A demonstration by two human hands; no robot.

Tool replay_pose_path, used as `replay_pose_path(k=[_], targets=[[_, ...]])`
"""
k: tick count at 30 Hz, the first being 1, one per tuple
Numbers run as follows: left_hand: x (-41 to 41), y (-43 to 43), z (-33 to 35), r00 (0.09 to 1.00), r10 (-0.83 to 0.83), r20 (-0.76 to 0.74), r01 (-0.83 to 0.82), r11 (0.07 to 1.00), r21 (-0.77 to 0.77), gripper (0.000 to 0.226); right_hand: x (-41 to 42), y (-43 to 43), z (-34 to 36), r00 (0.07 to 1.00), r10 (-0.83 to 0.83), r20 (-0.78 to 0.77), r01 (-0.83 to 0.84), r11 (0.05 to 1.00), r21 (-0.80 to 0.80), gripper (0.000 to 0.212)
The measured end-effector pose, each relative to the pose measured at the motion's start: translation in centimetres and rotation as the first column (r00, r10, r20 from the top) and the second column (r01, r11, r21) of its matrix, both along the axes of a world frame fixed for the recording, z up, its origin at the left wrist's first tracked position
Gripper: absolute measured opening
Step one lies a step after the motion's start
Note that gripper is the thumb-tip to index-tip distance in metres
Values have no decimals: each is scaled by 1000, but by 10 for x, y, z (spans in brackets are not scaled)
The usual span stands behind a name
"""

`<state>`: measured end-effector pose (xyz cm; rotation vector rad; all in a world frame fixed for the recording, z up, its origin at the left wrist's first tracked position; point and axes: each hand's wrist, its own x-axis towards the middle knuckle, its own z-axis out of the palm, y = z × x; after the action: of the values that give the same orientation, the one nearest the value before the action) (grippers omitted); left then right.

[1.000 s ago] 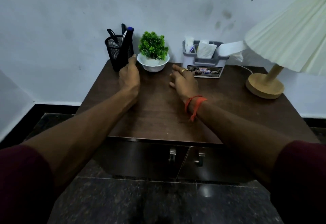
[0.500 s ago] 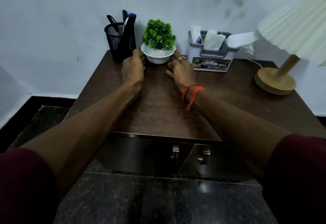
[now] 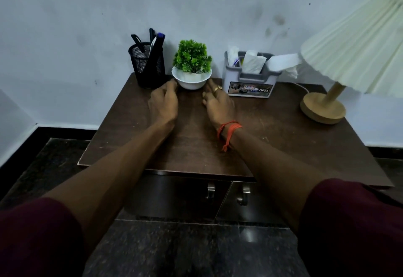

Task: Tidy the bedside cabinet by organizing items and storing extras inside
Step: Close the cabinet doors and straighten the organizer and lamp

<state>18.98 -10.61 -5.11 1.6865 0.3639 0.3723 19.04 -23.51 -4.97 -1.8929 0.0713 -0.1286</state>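
A small green plant in a white bowl [image 3: 192,82] stands at the back of the dark wooden cabinet top [image 3: 196,141]. My left hand [image 3: 163,102] rests on the top with its fingertips against the bowl's left side. On the bowl's right side lies my right hand [image 3: 218,104], with a ring and an orange wrist thread, its fingers reaching the bowl. Neither hand wraps around the bowl, which sits flat on the top. A black mesh pen holder [image 3: 148,67] with pens stands left of the plant. A grey organizer [image 3: 250,80] with tissues stands to the right.
A lamp with a round wooden base [image 3: 322,108] and a pleated cream shade [image 3: 359,47] occupies the right rear corner. Two cabinet doors with metal handles [image 3: 226,191] are shut below the top. A white wall is directly behind; the floor is dark stone.
Both hands moved forward from the middle of the top to either side of the plant bowl. The left hand left the pen holder. The view shifted slightly.
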Motion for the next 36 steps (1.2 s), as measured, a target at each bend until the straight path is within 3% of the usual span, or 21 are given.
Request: replay_pose_path(k=[3, 10, 14, 17, 20, 24, 26, 28, 31, 35, 36], targets=[[-28, -8, 4, 999, -35, -24, 36, 999, 29, 39, -24, -11, 13, 999, 25, -49, -30, 993, -110, 51], [-90, -20, 15, 991, -122, -55, 134, 901, 412, 52, -68, -49, 41, 990, 48, -131, -92, 930, -355, 48], [-115, -4, 19, 964, -243, -111, 242, 621, 745, 63, -97, -82, 60, 992, 48, -118, -106, 823, -558, 48], [-131, 8, 29, 952, -257, -165, 260, 397, 880, 76, -118, -115, 61, 985, 102, -137, -168, 724, -669, 54], [-149, 15, 28, 914, -304, -268, 338, 205, 919, 84, -143, -142, 49, 963, 161, -218, -270, 509, -817, 57], [-182, 13, 18, 865, -332, -375, 423, 81, 903, 73, -183, -157, 33, 903, 266, -336, -415, 343, -843, 59], [-195, 14, 8, 858, -308, -411, 453, 76, 888, 73, -198, -165, 26, 913, 229, -338, -401, 350, -846, 65], [-208, 25, 0, 856, -281, -434, 476, 102, 874, 76, -207, -179, 21, 945, 133, -297, -325, 420, -847, 84], [-216, 53, -4, 887, -244, -392, 429, 123, 895, 81, -215, -213, 22, 956, -27, -291, -242, 485, -840, 84], [-215, 98, -7, 919, -80, -386, 393, 116, 912, 89, -231, -269, 24, 941, -181, -287, -185, 437, -880, 95], [-214, 107, -9, 914, -53, -401, 405, 115, 907, 91, -234, -280, 24, 940, -202, -276, -169, 428, -888, 109]])
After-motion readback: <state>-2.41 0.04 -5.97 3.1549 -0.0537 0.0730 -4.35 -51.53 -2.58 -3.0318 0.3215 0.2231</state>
